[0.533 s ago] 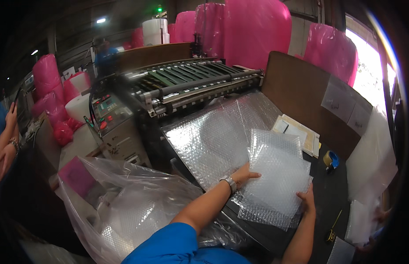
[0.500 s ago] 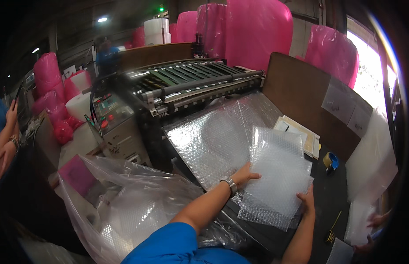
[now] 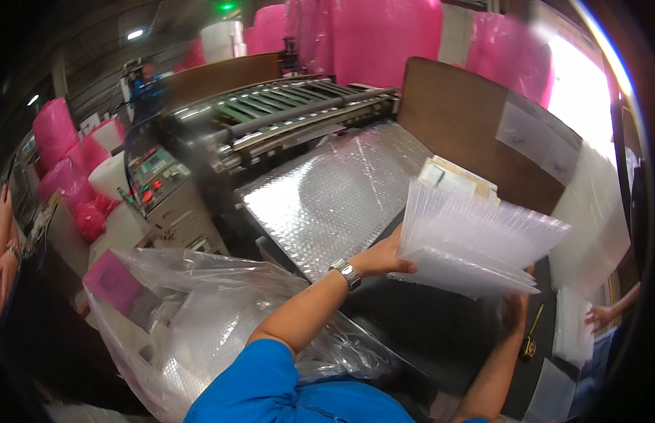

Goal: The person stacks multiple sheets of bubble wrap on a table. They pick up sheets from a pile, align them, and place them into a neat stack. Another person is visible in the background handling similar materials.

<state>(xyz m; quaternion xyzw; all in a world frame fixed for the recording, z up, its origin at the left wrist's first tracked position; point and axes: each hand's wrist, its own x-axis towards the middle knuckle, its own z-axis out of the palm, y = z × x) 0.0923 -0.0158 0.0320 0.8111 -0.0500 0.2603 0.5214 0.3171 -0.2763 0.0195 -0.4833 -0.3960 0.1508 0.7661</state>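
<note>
A stack of clear bubble-wrap sheets [image 3: 475,243] is held up over the black table [image 3: 405,317], tilted, its many layered edges fanned out. My left hand [image 3: 385,255], with a metal watch on the wrist, grips the stack's left edge, thumb along the near side. At the lower right my right hand [image 3: 515,307] holds the stack from beneath; most of its fingers are hidden behind the sheets. Beyond them a wide sheet of bubble wrap [image 3: 327,190] lies flat below the machine's rollers [image 3: 306,134].
A control box [image 3: 155,173] stands left of the machine. Papers [image 3: 451,176] lie behind the stack, a tape measure [image 3: 529,345] near the right edge. A large clear plastic bag [image 3: 215,317] fills the near left. Another person's hand [image 3: 601,317] touches sheets at the far right.
The stack has been raised off the table and tipped, so its layered edges now show. My right hand has moved slightly right, partly behind the sheets. The view has shifted.
</note>
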